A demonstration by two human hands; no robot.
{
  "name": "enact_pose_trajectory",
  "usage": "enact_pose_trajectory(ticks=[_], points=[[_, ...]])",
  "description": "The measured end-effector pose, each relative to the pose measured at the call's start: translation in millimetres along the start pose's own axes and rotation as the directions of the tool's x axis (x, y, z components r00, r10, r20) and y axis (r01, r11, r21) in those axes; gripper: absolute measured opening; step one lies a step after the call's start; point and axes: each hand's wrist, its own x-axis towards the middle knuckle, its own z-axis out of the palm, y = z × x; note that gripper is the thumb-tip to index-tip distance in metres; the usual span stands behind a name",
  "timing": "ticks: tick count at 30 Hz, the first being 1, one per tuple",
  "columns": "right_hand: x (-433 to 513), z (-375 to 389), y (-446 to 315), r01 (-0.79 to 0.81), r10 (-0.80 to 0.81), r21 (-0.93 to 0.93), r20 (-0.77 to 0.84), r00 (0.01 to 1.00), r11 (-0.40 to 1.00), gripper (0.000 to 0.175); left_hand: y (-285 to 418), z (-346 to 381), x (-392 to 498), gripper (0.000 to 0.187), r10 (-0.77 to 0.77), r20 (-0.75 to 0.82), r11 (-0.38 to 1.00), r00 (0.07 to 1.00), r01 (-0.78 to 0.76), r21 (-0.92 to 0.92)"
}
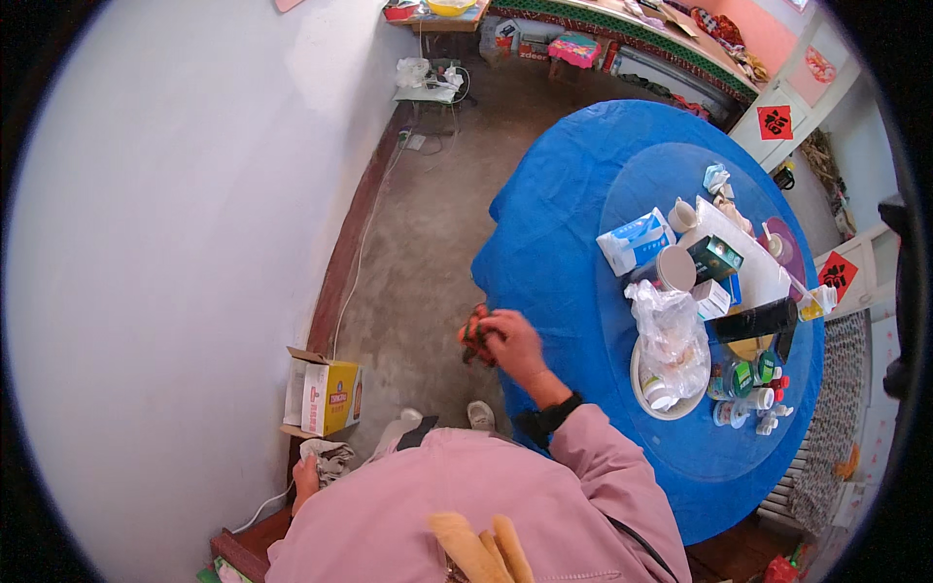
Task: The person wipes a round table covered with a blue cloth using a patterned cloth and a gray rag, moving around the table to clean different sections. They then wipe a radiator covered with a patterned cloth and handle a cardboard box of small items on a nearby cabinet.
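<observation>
At the left, low down, my left hand (306,475) grips a crumpled grey cloth (329,459) beside my hip. Behind that hand stands an opened cardboard box (324,397), yellow and white with a bottle printed on it. My right hand (516,346) is closed around a small orange and dark bundle (475,337), too blurred to name exactly. It hovers by the near-left edge of a round table with a blue cloth (547,306), above the concrete floor (415,262). Part of my left hand is hidden by my pink jacket.
A clear round top on the table carries a tissue pack (635,240), a lidded canister (674,268), a bowl (641,397) with a plastic bag (667,321) and several bottles (743,379). A white cable (357,266) runs along the wall base. A small stand (430,93) is farther off.
</observation>
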Motion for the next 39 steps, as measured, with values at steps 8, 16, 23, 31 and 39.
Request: enact_pose_trajectory(ticks=[8,16,23,31,39], points=[[74.1,-44.6,64.7,-0.327,0.258,-0.561,-0.202,0.945,0.760,0.025,28.0,26.4,117.8,0.045,0.093,0.125,0.995,0.988,-0.087,-0.056],[51.8,61.8,-11.1,-0.406,0.402,-0.098,-0.055,0.914,0.909,0.023,37.9,35.5,250.0,0.051,0.114,0.174,0.981,0.978,-0.084,-0.173],[108.1,-6.0,20.5,-0.498,0.568,0.283,-0.286,0.772,0.820,0.024,110.9,24.2,338.0,0.045,0.166,0.208,0.986,0.964,-0.161,-0.039],[127.2,6.1,83.8,-0.506,0.243,-0.540,-0.485,0.840,0.673,0.013,204.0,29.2,400.7,0.039,0.371,0.234,0.929,0.899,-0.356,-0.105],[251.1,32.3,96.9,-0.280,0.296,0.100,-0.384,0.874,0.955,0.017,284.1,10.7,440.0,0.038,0.282,0.271,0.930,0.920,-0.332,0.157]])
